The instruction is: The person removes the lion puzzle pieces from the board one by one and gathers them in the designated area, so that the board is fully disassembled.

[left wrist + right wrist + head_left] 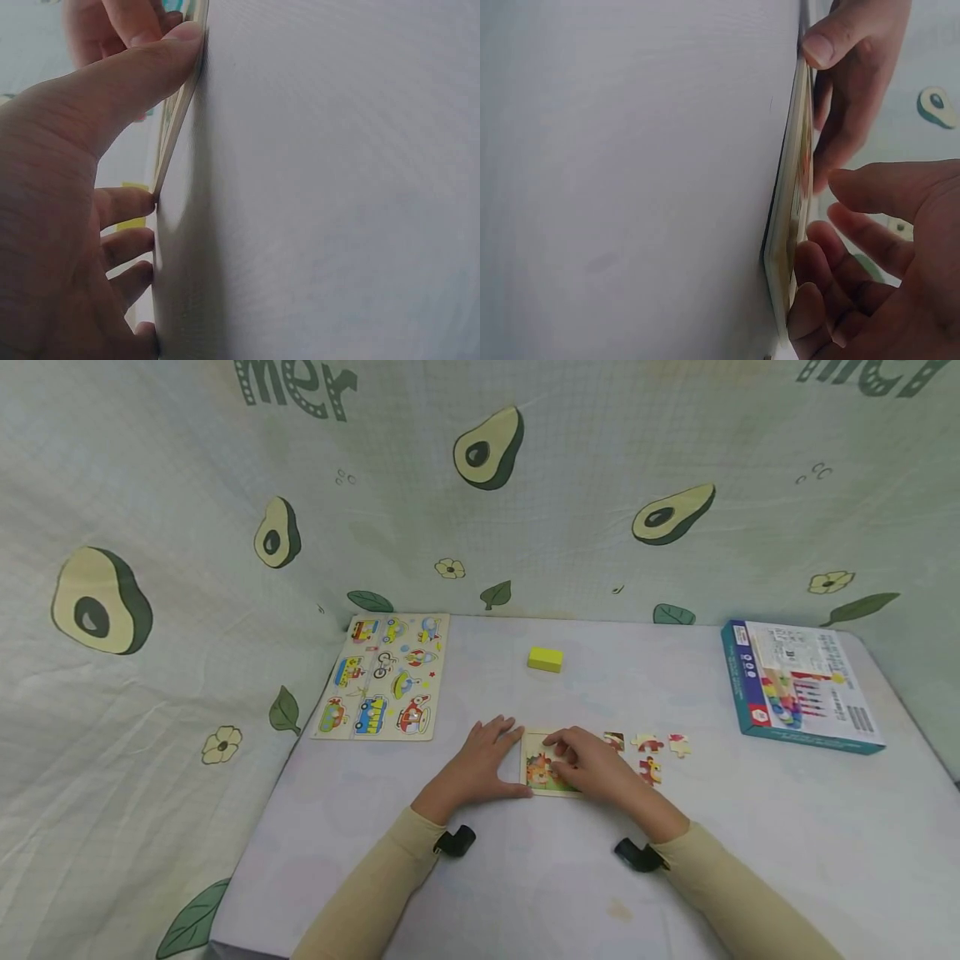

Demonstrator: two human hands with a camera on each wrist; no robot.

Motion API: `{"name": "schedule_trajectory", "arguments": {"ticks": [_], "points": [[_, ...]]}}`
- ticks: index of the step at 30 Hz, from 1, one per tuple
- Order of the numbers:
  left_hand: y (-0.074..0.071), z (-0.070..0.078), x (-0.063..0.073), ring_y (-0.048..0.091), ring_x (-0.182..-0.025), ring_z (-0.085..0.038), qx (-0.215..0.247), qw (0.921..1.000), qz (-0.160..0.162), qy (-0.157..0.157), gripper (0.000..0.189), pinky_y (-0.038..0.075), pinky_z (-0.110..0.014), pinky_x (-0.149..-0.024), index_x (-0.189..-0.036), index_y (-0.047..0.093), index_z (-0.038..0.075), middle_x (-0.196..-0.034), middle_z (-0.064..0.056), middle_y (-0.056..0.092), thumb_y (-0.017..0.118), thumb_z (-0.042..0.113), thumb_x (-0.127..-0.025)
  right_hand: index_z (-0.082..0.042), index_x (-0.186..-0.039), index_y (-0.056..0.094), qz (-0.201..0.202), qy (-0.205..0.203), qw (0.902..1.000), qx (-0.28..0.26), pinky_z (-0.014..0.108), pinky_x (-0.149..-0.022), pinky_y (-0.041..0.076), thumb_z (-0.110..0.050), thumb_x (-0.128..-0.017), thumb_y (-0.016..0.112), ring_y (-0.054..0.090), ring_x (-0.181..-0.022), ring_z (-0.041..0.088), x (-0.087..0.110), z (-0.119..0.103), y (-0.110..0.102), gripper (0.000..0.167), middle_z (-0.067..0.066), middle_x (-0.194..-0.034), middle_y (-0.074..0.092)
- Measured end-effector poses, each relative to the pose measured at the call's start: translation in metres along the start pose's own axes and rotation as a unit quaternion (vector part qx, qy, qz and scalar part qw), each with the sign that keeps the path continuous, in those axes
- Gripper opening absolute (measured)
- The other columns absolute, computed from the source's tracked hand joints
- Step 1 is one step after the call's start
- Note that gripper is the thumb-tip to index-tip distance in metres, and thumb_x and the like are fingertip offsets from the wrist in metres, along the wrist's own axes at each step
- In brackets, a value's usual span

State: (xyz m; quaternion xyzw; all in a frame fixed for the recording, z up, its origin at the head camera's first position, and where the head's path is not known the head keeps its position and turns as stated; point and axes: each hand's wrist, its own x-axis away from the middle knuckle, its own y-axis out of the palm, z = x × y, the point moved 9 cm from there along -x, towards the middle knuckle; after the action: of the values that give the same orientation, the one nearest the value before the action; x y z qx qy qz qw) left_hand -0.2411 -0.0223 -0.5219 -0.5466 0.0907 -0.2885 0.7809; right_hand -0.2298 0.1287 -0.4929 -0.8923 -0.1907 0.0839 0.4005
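A small wooden jigsaw tray (pixel 553 793) with a colourful animal-like picture lies at the table's middle, partly covered by my right hand. My left hand (pixel 486 765) spreads around its left side, thumb on the near edge and index fingertip by the far corner. My right hand (pixel 596 764) is over the right half of the tray with bent fingers. In the right wrist view its thumb (pixel 877 186) stands apart from the fingertips, which touch the tray's surface, and nothing shows between them. Several loose jigsaw pieces (pixel 649 770) lie just right of that hand.
A yellow block (pixel 545 659) sits beyond the tray. At the back left lies a wooden vehicle puzzle board (pixel 381 677); a boxed set (pixel 806 685) lies at the back right. Avocado-print cloth (pixel 570 560) hangs behind the table.
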Motion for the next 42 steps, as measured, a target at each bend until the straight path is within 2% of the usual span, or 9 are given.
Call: {"name": "schedule_trajectory", "arguments": {"ticks": [4, 11, 22, 35, 42], "points": [[0.0, 0.0, -0.001, 0.014, -0.156, -0.023, -0.003, 1.0, 0.0, 0.001, 0.104, 0.005, -0.045, -0.128, -0.16, 0.033, 0.016, -0.166, -0.005, 0.027, 0.075, 0.067, -0.08, -0.009, -0.124, 0.067, -0.004, -0.006, 1.0, -0.003, 0.031, -0.071, 0.049, -0.013, -0.093, 0.072, 0.054, -0.081, 0.011, -0.003, -0.003, 0.004, 0.032, -0.001, -0.1, 0.062], [0.001, 0.0, -0.002, 0.014, -0.156, -0.023, -0.012, 0.9999, 0.001, 0.005, 0.104, 0.006, -0.046, -0.128, -0.16, 0.034, 0.016, -0.166, -0.005, 0.027, 0.074, 0.068, -0.08, -0.009, -0.124, 0.068, -0.009, 0.003, 0.9999, 0.006, 0.029, -0.067, 0.044, -0.009, -0.089, 0.074, 0.051, -0.08, 0.012, -0.008, -0.007, 0.009, 0.036, 0.001, -0.103, 0.062], [-0.001, 0.001, -0.002, 0.014, -0.156, -0.023, -0.012, 0.9999, 0.004, 0.006, 0.103, 0.006, -0.046, -0.127, -0.16, 0.035, 0.016, -0.166, -0.005, 0.028, 0.074, 0.069, -0.08, -0.01, -0.128, 0.067, -0.027, 0.019, 0.9993, 0.019, 0.031, -0.071, 0.047, -0.009, -0.089, 0.076, 0.053, -0.084, 0.013, -0.008, -0.011, 0.012, 0.04, 0.002, -0.108, 0.062], [-0.003, 0.004, 0.0, 0.013, -0.156, -0.023, -0.014, 0.9999, 0.001, 0.006, 0.103, 0.005, -0.047, -0.127, -0.16, 0.034, 0.016, -0.166, -0.005, 0.026, 0.074, 0.068, -0.081, -0.007, -0.125, 0.072, -0.023, -0.038, 0.9983, 0.038, 0.039, -0.081, 0.05, -0.01, -0.089, 0.078, 0.056, -0.094, 0.021, -0.01, -0.018, 0.011, 0.037, 0.005, -0.108, 0.06], [-0.001, 0.002, -0.001, 0.014, -0.156, -0.023, -0.02, 0.9998, 0.0, 0.004, 0.103, 0.006, -0.047, -0.127, -0.16, 0.034, 0.016, -0.166, -0.006, 0.027, 0.074, 0.069, -0.081, -0.008, -0.122, 0.072, -0.02, -0.044, 0.9981, 0.037, 0.038, -0.079, 0.048, -0.009, -0.088, 0.078, 0.053, -0.091, 0.019, -0.01, -0.019, 0.011, 0.035, 0.006, -0.109, 0.059]]}}
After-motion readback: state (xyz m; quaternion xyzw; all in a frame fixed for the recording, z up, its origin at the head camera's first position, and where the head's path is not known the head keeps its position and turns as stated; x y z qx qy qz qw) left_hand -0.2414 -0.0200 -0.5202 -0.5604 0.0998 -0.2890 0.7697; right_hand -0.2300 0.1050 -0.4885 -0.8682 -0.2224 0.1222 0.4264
